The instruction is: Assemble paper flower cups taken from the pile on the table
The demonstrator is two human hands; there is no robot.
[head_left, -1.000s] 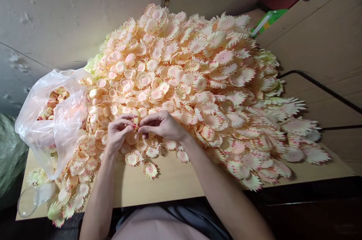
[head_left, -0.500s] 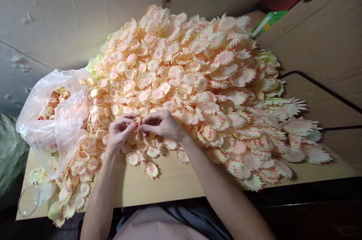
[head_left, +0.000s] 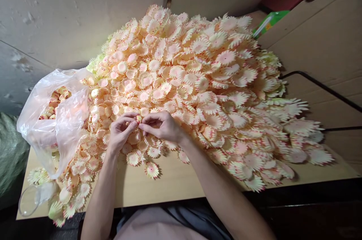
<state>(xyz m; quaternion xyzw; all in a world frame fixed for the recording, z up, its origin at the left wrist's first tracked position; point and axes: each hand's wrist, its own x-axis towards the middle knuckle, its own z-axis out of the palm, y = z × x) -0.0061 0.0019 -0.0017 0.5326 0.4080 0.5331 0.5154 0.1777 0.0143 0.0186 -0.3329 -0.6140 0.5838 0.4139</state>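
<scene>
Plastic bag (head_left: 69, 119), whitish and translucent, lies open at the surface's (head_left: 152, 191) left end with small red-flecked rolled pieces (head_left: 53, 104) inside. Left hand (head_left: 120, 132) and right hand (head_left: 164, 126) pinch a small petal piece (head_left: 138, 119) between their fingertips, beside the petal heap (head_left: 181, 81); its long axis is too small to tell.

A pale wooden tabletop (head_left: 164, 189) carries a broad heap of cream and pink petal discs (head_left: 195, 77), spreading beyond both hands and out to the right of the right hand (head_left: 164, 126). One disc (head_left: 152, 170) lies near its front edge, between the forearms. Left of the left hand (head_left: 120, 132) sits a translucent plastic bag (head_left: 69, 128), with a clear round object (head_left: 29, 201) nearer the corner
</scene>
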